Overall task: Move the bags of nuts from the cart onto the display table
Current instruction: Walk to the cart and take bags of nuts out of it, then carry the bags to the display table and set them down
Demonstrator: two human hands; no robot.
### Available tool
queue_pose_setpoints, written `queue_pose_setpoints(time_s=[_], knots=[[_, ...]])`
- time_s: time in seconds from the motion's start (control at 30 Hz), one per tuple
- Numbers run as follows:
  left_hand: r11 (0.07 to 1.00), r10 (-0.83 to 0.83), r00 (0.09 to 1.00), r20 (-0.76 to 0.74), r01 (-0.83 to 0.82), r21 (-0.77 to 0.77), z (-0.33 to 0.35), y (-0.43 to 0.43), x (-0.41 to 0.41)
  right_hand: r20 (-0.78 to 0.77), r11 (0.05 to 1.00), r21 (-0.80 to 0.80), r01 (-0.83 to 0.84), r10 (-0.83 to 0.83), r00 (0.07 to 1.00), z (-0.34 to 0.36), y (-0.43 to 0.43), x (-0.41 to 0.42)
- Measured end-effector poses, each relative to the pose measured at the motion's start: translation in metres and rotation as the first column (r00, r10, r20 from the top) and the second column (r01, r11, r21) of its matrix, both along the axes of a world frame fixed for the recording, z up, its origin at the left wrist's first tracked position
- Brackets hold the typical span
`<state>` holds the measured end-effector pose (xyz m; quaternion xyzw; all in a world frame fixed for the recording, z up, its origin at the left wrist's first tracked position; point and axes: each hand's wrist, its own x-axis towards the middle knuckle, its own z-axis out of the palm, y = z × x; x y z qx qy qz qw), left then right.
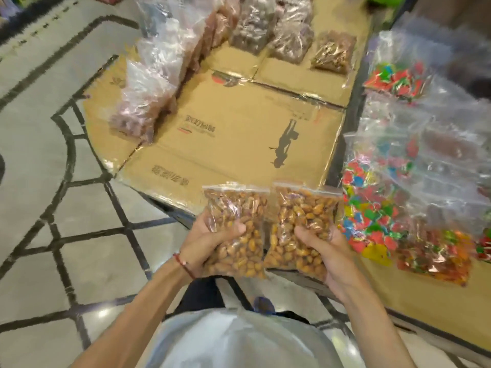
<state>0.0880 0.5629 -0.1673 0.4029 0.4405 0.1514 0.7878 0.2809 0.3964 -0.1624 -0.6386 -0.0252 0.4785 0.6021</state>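
Flattened cardboard covered the bench. On it, pinkish bags lined the left edge. Dark brown bags sat at the far end, a small tan bag just beside them. Bright candy bags lay to the right.

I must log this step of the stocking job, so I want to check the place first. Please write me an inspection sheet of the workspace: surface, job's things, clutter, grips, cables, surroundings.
Surface: display table covered with flattened cardboard.
Job's things: two clear zip bags of nuts, left bag and right bag, side by side over the table's near edge, not yet set down.
Clutter: pinkish bags along the left edge; dark bags at the far end; bags of colourful sweets to the right.
Grips: left hand holds the left bag, thumb on its front; right hand holds the right bag likewise.
Cables: nothing seen.
Surroundings: tiled floor with dark lines.
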Motion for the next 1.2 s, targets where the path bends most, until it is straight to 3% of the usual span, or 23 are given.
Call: queue_pose_setpoints(time_s=[0.23, 0.63, 0.8, 1.0, 1.2], knots=[[0.973, -0.23, 0.973, -0.001, 0.23, -0.017, 0.019, 0.126, 0.026, 0.025, 0.972, -0.05, 0.228, -0.227, 0.974, 0.019, 0.07, -0.024], [0.882, -0.458, 0.889, -0.002, 0.455, 0.119, 0.046, 0.226, 0.137, 0.103, 0.963, 0.001, 0.269, -0.268, 0.958, 0.041, 0.135, 0.01], [0.873, -0.453, 0.891, 0.016, 0.44, 0.21, 0.066, 0.246, 0.182, 0.132, 0.967, 0.039, 0.25, -0.253, 0.958, 0.055, 0.161, 0.075], [0.89, -0.418, 0.908, 0.025, 0.404, 0.21, 0.071, 0.266, 0.225, 0.24, 0.972, 0.015, 0.233, -0.23, 0.943, 0.067, 0.208, 0.168], [0.91, -0.348, 0.937, -0.023, 0.344, 0.233, 0.063, 0.281, 0.244, 0.25, 0.985, 0.031, 0.167, -0.17, 0.953, 0.063, 0.248, 0.222]])
